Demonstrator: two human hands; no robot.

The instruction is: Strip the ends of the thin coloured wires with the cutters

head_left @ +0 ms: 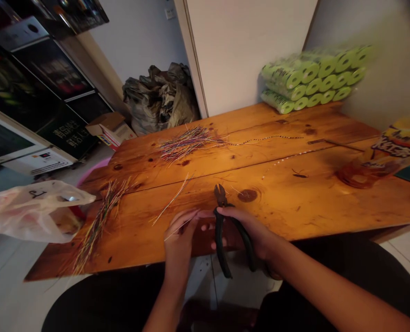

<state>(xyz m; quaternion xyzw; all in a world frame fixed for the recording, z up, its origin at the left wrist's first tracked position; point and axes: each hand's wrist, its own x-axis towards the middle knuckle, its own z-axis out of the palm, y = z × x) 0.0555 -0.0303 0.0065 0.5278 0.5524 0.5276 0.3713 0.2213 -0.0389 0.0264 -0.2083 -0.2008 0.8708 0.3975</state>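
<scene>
My left hand (182, 230), at the table's front edge, pinches a thin pale wire (181, 224) between thumb and fingers. Just right of it, my right hand (241, 226) holds black-handled cutting pliers (220, 196), jaws pointing away from me and slightly apart. A loose light wire (171, 200) lies beyond my left hand. A multicoloured wire bundle (186, 144) rests near the far edge, and another bundle (101, 221) lies at the left end of the wooden table (149, 193).
A drink bottle (381, 152) leans at the right. Green-wrapped rolls (312, 78) are stacked at the back right. A white plastic bag (35, 210) sits at the left edge. A beaded strand (260, 139) and a metal rod (339, 144) lie on the far side.
</scene>
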